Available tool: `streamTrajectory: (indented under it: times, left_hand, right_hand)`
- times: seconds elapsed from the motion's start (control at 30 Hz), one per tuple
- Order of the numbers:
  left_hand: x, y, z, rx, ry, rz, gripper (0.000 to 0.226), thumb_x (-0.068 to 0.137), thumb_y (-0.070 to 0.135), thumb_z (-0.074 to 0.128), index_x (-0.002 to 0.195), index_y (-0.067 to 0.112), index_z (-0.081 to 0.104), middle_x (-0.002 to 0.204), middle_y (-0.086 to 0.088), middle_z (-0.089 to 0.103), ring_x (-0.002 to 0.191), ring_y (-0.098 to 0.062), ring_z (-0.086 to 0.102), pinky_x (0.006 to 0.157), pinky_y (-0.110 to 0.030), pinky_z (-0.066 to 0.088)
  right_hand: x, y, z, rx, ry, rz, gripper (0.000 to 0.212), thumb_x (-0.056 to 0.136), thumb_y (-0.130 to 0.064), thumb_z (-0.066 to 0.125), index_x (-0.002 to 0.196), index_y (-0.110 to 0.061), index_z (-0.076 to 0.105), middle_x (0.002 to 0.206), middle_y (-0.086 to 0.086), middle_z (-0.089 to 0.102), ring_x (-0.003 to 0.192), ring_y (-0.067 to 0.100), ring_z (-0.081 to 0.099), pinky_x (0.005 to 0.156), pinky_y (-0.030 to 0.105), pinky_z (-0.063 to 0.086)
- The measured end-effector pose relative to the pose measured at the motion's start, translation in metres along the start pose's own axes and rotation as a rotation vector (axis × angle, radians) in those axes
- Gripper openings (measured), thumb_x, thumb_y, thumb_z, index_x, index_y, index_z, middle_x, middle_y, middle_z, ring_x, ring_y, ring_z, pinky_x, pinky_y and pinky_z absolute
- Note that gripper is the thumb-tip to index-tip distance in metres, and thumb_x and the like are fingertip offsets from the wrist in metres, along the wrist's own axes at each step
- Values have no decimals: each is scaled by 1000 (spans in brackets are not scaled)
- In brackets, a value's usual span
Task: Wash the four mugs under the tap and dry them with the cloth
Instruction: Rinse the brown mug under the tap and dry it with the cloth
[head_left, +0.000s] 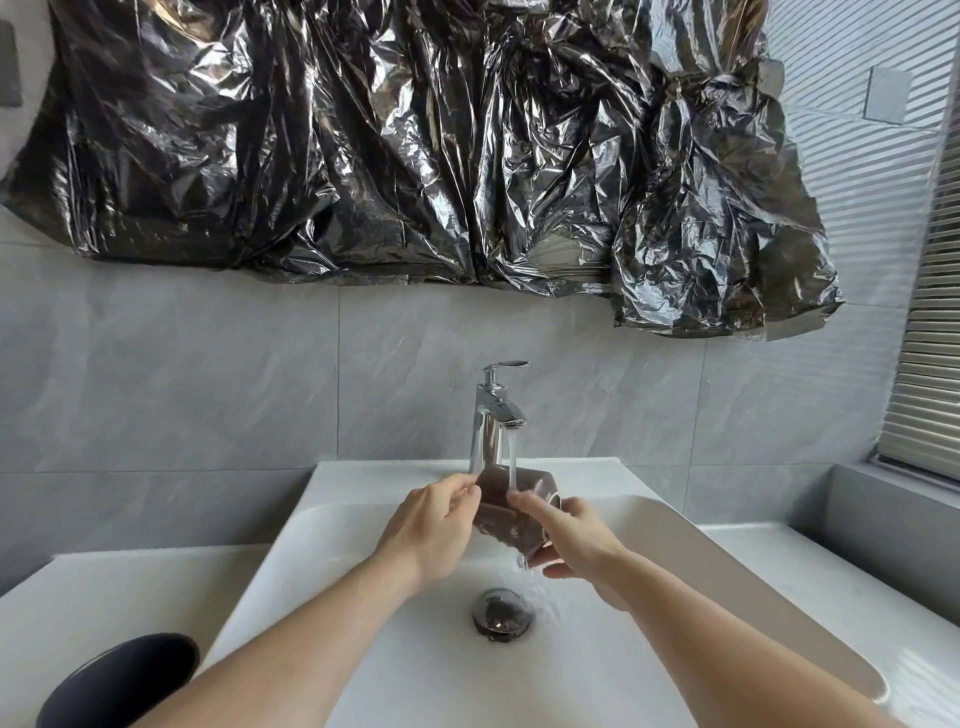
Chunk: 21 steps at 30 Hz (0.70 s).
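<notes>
A dark brown mug (511, 512) lies tilted on its side under the running stream from the chrome tap (494, 410), over the white sink (363, 519). My left hand (434, 525) grips the mug's left end with curled fingers. My right hand (569, 535) holds its right end near the rim, the index finger laid across the mug's side. Water runs off the mug down toward the drain (503, 610). No cloth or other brown mugs are in view.
A dark round object (119, 680), partly hidden by my left forearm, sits on the white counter at lower left. Crumpled black plastic sheeting (415, 145) covers the wall above the grey tiles. A blind (930, 364) hangs at the right.
</notes>
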<state>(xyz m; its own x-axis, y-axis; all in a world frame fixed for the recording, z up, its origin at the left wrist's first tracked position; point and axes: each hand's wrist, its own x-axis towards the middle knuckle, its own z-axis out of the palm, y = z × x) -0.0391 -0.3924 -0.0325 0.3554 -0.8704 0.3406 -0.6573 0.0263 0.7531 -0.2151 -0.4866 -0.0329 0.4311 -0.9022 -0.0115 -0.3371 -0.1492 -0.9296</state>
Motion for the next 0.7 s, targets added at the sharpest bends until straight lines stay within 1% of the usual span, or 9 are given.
streamTrajectory:
  times: [0.1, 0.23, 0.33, 0.4, 0.43, 0.5, 0.57, 0.63, 0.7]
  left_hand:
    - [-3, 4, -1, -29, -67, 8, 67, 88, 54, 44, 151, 33, 53, 131, 9, 70, 113, -15, 68, 108, -41, 51]
    - [-7, 9, 0, 30, -133, 72, 55, 89, 48, 48, 143, 46, 56, 127, 21, 71, 86, -3, 63, 95, -34, 53]
    - [-8, 9, 0, 34, -118, 82, 51, 91, 47, 49, 142, 47, 58, 117, 16, 75, 79, -9, 65, 94, -37, 57]
    - [-7, 8, 0, 30, -109, 82, 50, 92, 48, 49, 140, 45, 60, 111, 4, 78, 80, -17, 68, 91, -39, 58]
    - [-7, 8, 0, 26, -102, 87, 46, 95, 44, 51, 139, 44, 61, 108, 5, 78, 83, -16, 69, 88, -36, 57]
    - [-8, 8, 0, 31, -90, 104, 38, 101, 35, 54, 137, 42, 63, 100, 17, 74, 85, -6, 68, 79, -25, 51]
    - [-8, 7, 0, 31, -84, 116, 35, 103, 33, 54, 136, 40, 64, 100, 21, 71, 86, -1, 66, 78, -22, 48]
    - [-7, 6, 1, 20, -84, 105, 33, 104, 36, 53, 134, 39, 65, 110, 20, 71, 88, -3, 69, 84, -28, 54]
    - [-6, 5, 1, -4, -83, 82, 29, 105, 40, 50, 128, 38, 67, 110, 16, 72, 87, -9, 71, 88, -35, 57]
  right_hand:
    - [3, 2, -4, -16, 43, 69, 68, 80, -77, 60, 102, -14, 73, 90, 4, 81, 78, 17, 79, 73, 28, 59]
    - [5, 4, -7, 75, 40, 175, 81, 78, -84, 51, 108, -11, 71, 97, 10, 80, 79, 19, 80, 70, 26, 54]
    - [2, 1, -7, 105, 18, 238, 88, 79, -87, 47, 110, -8, 71, 96, 14, 81, 79, 23, 81, 67, 24, 52]
    - [-1, -2, -6, 100, -12, 273, 91, 82, -88, 42, 114, -6, 68, 93, 15, 81, 76, 23, 80, 65, 24, 51]
    - [-3, -3, -6, 97, -24, 286, 93, 83, -88, 40, 115, -5, 67, 92, 15, 81, 75, 24, 80, 64, 24, 50]
    - [-5, -4, -6, 91, -41, 304, 96, 84, -90, 37, 114, -4, 66, 94, 16, 81, 74, 24, 79, 62, 23, 49]
    - [-6, -6, -6, 91, -48, 312, 96, 83, -91, 36, 112, -4, 67, 97, 16, 81, 74, 23, 79, 61, 23, 49]
    - [-7, -6, -5, 95, -47, 304, 94, 83, -91, 36, 109, -6, 68, 99, 16, 81, 73, 23, 78, 62, 23, 50]
    - [-6, -5, -5, 92, -33, 279, 90, 83, -90, 39, 105, -8, 70, 98, 14, 81, 73, 22, 77, 66, 24, 51]
